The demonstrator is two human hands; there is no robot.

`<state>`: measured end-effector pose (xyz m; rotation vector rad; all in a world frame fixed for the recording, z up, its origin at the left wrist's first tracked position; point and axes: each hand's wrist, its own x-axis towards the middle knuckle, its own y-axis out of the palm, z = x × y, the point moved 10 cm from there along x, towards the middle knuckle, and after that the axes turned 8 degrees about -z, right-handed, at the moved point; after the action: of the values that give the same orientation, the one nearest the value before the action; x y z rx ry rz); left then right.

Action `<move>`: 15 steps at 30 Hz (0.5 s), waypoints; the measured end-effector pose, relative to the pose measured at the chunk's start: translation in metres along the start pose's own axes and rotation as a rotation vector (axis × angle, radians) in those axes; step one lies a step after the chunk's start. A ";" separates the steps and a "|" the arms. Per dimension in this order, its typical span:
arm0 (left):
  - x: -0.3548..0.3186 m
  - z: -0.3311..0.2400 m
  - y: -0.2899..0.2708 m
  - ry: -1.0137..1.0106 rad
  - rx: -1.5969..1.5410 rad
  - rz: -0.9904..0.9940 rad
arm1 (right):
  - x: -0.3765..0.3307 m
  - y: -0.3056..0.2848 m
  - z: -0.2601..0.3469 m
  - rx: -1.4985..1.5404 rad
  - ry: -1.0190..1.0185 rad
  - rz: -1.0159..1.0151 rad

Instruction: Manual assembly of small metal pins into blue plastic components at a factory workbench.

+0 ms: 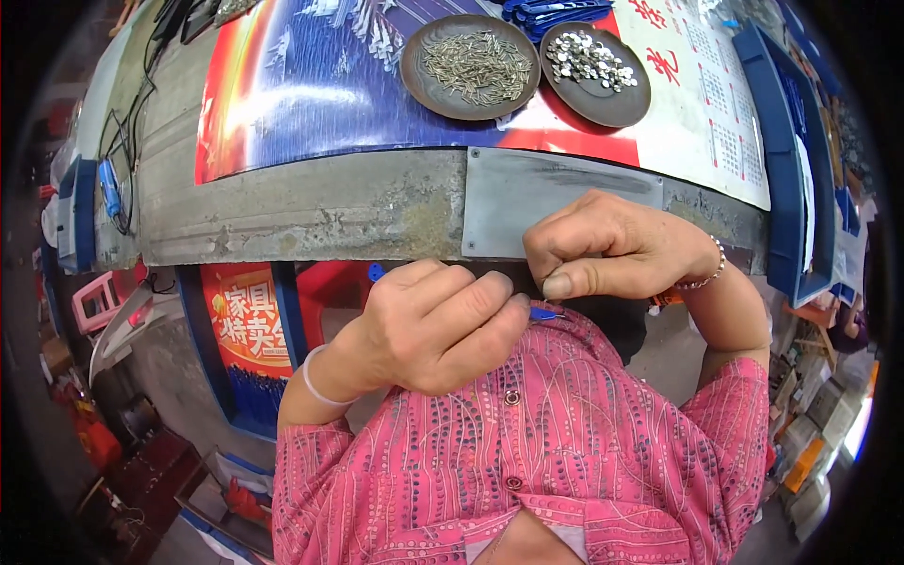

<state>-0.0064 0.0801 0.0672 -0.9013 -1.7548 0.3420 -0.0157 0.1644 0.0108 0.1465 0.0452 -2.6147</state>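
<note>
Left hand (pixel 428 325) just below centre of view, curled closed, back up, fingertips pointing to 3 o'clock; slim blue piece (pixel 544 314) held in it, pointed end sticking out past the fingertips toward 3 o'clock. Rest of the piece hidden by the fingers. Small blue bit (pixel 377 271) shows at the hand's 11 o'clock side; can't tell if same object. Right hand (pixel 626 247) at 2–3 o'clock, fingers folded in, thumb against bent index finger; can't tell if anything is pinched. Hands near each other, not touching. White band (pixel 320 381) on left wrist, bead bracelet (pixel 711 268) on right. Pink patterned shirt (pixel 565 414) at 5–6 o'clock, behind the blue piece.

Worn bench (pixel 311 209) spans 10 to 2 o'clock. Grey metal plate (pixel 508 207) on its near edge at 1–2 o'clock, right hand overlapping it in view. Printed sheet (pixel 311 104) on bench top. Dark round dish (pixel 471 113) at 12, holding thin brass-coloured pins (pixel 476 68); second dark dish (pixel 607 108) at 1, just beside it, holding small shiny pieces (pixel 589 61). Blue bundle (pixel 556 11) behind them. Blue tray (pixel 777 141) at 2. Blue-handled tool (pixel 109 188) with black cable at 9–10. Blue crate (pixel 200 330) at 8.
</note>
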 end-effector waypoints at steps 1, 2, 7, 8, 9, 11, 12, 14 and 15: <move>0.001 -0.002 0.000 0.014 0.011 0.001 | -0.001 0.002 0.001 0.002 -0.019 0.017; 0.002 -0.002 0.001 0.018 0.016 0.006 | -0.002 0.003 0.002 0.003 -0.039 0.033; 0.003 -0.005 0.003 0.025 -0.007 0.002 | -0.004 0.009 0.005 -0.040 -0.161 0.087; 0.003 -0.005 0.004 0.027 -0.009 0.005 | -0.005 0.011 0.006 -0.048 -0.188 0.103; 0.003 -0.004 0.005 0.015 -0.034 0.018 | -0.005 0.010 0.005 -0.055 -0.189 0.103; 0.003 -0.003 0.009 0.003 -0.060 0.033 | -0.006 0.011 0.009 -0.078 -0.241 0.116; 0.003 -0.001 0.010 -0.009 -0.084 0.032 | -0.005 0.011 0.009 -0.077 -0.242 0.113; 0.002 0.001 0.013 -0.021 -0.109 0.032 | -0.007 0.014 0.016 -0.078 -0.304 0.156; 0.002 0.002 0.015 -0.036 -0.166 0.018 | -0.006 0.014 0.017 -0.079 -0.305 0.154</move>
<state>-0.0024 0.0919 0.0588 -1.0347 -1.8292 0.2273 -0.0052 0.1546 0.0284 -0.2659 0.0294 -2.4486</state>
